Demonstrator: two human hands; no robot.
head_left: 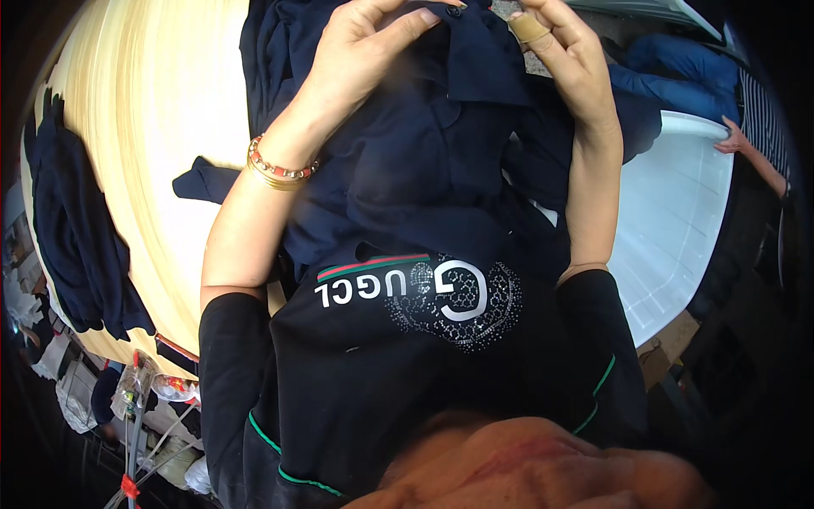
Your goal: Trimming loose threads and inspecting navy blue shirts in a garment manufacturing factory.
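Observation:
A navy garment with a collar is held up before my chest and drapes down over my lap. My left hand pinches its upper edge beside a small dark button. At the other side of the collar flap, my right hand closes on the edge, its fingertips partly cut off by the top of the view. A tan wrapping covers part of the right thumb. One navy sleeve end lies out on the table to the left.
A pale wood-grain table spans the left, with another dark garment at its far left edge. A white plastic tub stands at my right. Another person's hand rests on its rim. Metal stand legs are at lower left.

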